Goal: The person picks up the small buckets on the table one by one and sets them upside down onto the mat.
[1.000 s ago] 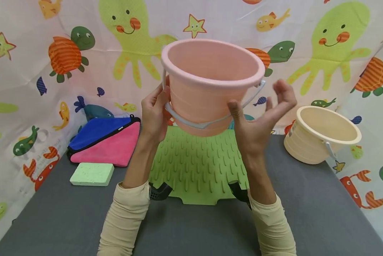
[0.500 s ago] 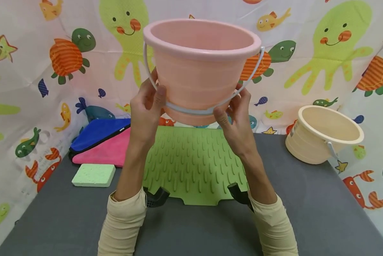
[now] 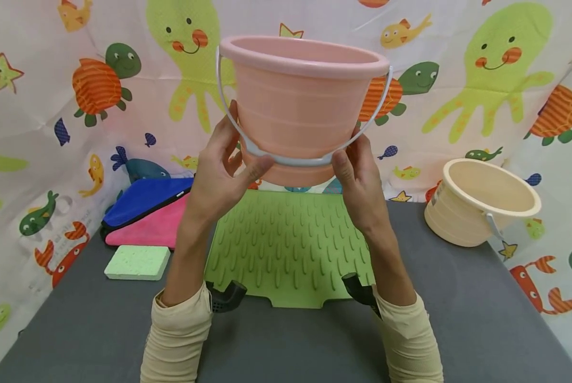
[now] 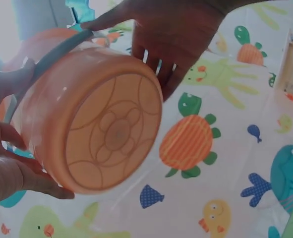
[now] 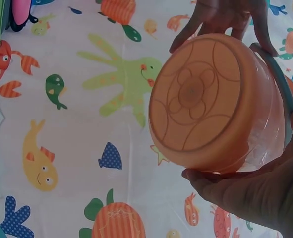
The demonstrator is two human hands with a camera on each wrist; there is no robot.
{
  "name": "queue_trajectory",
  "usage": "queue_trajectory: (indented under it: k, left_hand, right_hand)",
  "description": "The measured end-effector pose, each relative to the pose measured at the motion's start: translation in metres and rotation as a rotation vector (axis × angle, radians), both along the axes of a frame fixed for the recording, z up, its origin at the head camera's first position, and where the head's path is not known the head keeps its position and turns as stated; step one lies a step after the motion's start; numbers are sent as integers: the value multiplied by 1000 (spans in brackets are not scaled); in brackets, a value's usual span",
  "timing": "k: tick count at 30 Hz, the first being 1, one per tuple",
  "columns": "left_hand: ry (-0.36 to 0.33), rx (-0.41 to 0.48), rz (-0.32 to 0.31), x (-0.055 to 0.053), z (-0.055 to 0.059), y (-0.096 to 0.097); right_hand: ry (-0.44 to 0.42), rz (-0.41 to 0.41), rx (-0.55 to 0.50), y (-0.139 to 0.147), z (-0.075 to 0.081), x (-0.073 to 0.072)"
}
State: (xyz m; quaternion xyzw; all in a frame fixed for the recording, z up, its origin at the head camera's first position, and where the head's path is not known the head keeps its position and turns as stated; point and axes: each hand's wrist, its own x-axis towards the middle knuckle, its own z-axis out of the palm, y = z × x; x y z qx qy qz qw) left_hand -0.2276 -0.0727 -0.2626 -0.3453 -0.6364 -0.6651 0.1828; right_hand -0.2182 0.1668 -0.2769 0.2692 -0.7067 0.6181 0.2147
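Note:
A pink bucket [image 3: 305,109] is held up in the air between both hands, its rim upward and tipped slightly away. Its pale grey handle [image 3: 297,160] hangs down across the front. My left hand [image 3: 216,170] grips the bucket's lower left side, thumb at the handle and fingers around the side. On the other side, my right hand [image 3: 362,183] grips the lower right, thumb tip at the handle's right part. Both wrist views show the bucket's round base [image 4: 117,134] with a moulded flower pattern. Some fingers are hidden behind the bucket.
Beneath the bucket a green studded mat [image 3: 291,244] lies on the grey table [image 3: 286,346]. A pink-and-blue zipped pouch [image 3: 147,213] and a light green sponge [image 3: 137,262] are at left. A cream bucket [image 3: 468,213] stands at right, before a patterned curtain [image 3: 267,16].
The bucket has risen and then tilted so its front shows more. My right hand has come in to grip its right side. My left thumb has shifted right onto the handle.

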Motion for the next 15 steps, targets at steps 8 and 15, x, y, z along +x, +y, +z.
queue_trajectory:
  k: [8, 15]
  left_hand:
    - [-36, 22, 56, 6, 3, -4]
    - [0, 3, 145, 5, 2, -5]
  right_hand:
    - [13, 31, -46, -2, 0, 0]
    - [44, 13, -143, -8, -1, -2]
